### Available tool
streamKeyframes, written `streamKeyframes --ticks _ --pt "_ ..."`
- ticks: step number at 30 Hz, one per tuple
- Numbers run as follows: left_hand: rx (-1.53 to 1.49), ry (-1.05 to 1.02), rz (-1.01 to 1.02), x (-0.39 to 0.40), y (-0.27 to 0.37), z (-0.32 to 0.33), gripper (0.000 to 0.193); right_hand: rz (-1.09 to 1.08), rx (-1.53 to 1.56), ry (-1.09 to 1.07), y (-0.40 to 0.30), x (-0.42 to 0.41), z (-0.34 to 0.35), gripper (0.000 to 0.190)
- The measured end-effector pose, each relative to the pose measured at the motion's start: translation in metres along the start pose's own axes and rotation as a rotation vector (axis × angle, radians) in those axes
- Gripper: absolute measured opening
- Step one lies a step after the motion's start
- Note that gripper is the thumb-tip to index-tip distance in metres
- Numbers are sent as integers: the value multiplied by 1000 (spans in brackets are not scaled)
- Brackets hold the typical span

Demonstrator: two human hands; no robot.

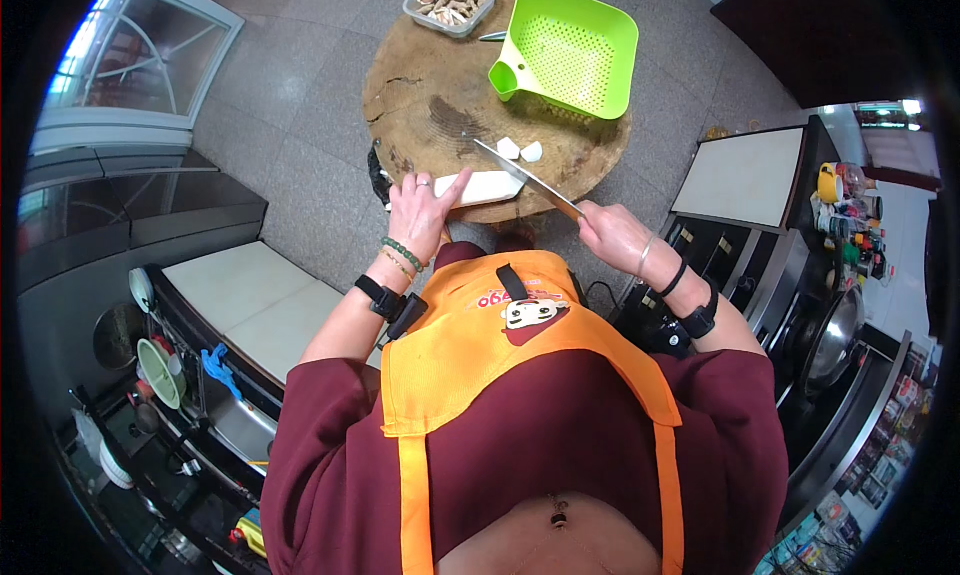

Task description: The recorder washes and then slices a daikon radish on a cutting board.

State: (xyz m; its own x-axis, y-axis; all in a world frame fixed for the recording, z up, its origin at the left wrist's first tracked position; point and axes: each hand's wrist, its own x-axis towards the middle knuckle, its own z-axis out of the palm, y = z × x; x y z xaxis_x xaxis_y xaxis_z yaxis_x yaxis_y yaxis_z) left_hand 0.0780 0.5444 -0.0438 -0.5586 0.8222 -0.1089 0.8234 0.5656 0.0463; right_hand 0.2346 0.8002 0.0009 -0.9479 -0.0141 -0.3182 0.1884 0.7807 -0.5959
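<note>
My left hand (421, 211) presses on a long, peeled white vegetable (484, 188) lying along the near edge of a round wooden chopping block (420, 109). In my right hand (619, 237) is the handle of a kitchen knife (525, 176); its blade lies slantwise over the vegetable's right end. Two cut white pieces, one (508, 148) beside the other (532, 152), rest just beyond the blade. Farther back on the block stands a bright green perforated plastic basket (626, 57). The vegetable's left part is partly hidden by my fingers.
At the block's far edge stands a clear plastic container (456, 28) of brownish root pieces, with a partly hidden thin object (493, 37) nearby. A stove with a wok (834, 340) is at the right; a pale-topped counter (247, 297) and a glazed door (142, 57) are at the left.
</note>
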Motion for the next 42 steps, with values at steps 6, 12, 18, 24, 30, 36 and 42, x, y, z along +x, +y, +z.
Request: streamKeyframes --ticks 6,12,18,24,30,36,42 --pt "39 216 59 -2 -4 12 72 57 -47 -74 -10 -11 -7 16" --pt "11 50 14 -2 -2 4 71 104 -132 -101 -12 -8 6 14" --pt "15 101 24 1 -6 15 73 46 -119 -48 11 31 43 15" --pt "-37 67 101 -3 -11 17 77 21 -41 42 31 34 47 16" --pt "-147 149 -4 -1 -13 24 67 41 50 148 22 25 25 19" --pt "-95 209 -35 1 -11 26 57 15 26 62 -1 10 6 21" --pt "-34 228 -84 4 -11 31 54 25 -14 9 -4 0 9 19"
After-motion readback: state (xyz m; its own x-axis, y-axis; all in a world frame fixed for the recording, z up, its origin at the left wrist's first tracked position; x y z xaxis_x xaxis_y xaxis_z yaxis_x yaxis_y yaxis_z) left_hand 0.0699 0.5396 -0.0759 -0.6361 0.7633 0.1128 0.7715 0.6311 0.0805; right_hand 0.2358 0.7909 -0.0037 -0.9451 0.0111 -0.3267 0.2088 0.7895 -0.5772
